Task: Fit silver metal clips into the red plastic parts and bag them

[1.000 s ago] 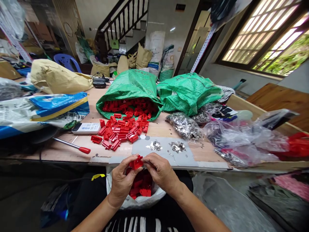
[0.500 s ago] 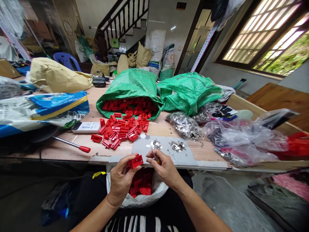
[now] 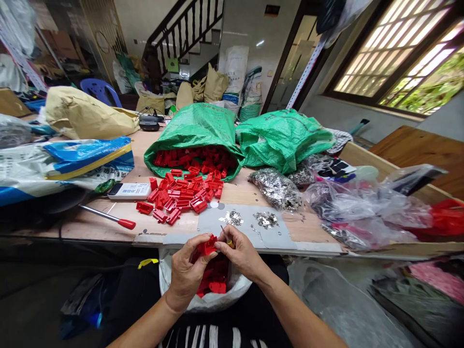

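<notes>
Between thumb and fingers of my left hand [image 3: 184, 268] is a small red plastic housing [image 3: 208, 245]. My right hand [image 3: 242, 251] is closed around a thin screwdriver-like tool with a yellow handle [image 3: 229, 242], its slim shaft pointing up and left. The right thumb and fingertip touch the right side of the housing; whether they pinch a small part there cannot be made out. Below both hands, a white sack [image 3: 232, 296] on my lap holds more red housings [image 3: 217, 287]. Just beyond the hands lie two little piles of shiny metal pieces [image 3: 232, 217] on a grey sheet [image 3: 286, 237].
A heap of red housings [image 3: 181, 193] spills from a green sack [image 3: 203, 121]. Another green sack [image 3: 282, 135] and a clear bag of metal parts [image 3: 277, 188] lie right of it. A red-tipped lever [image 3: 126, 224] and white box [image 3: 129, 191] are at left.
My right hand has moved left and now touches the red housing. The housing has turned in my left hand, and the tool's shaft shows more clearly.
</notes>
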A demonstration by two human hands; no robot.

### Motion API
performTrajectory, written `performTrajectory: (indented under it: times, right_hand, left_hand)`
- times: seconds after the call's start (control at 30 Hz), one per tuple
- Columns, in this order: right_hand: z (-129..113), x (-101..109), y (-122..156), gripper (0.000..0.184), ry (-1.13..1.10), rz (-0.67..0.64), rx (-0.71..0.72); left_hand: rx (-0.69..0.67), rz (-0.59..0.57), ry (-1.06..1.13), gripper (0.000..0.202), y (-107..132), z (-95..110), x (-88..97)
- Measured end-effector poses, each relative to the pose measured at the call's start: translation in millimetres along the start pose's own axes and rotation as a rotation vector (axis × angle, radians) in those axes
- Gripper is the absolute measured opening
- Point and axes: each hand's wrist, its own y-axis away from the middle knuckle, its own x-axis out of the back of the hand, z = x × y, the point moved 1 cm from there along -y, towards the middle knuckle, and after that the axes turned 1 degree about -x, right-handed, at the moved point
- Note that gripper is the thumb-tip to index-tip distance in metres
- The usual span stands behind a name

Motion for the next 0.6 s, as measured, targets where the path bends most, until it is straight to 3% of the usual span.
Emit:
performTrajectory:
  times: [0.27,0.43,0.6]
  right_hand:
    - [8,-1,-3,0.029,-0.227,-0.071,-0.095]
    - [6,7,-5,0.034,-0.121,-0.098,-0.083]
    - [34,13,-15,0.046,-0.144,-0.193,-0.081]
  left_hand:
    - [0.137,-0.017,0.096,0.029,-4,-2,-2.2]
    - [0.112,-0.066,0.150,0.028,-4,-3,-6.2]
    - [0.003,-0.095,0.124,0.033,-8,-19,-18.0]
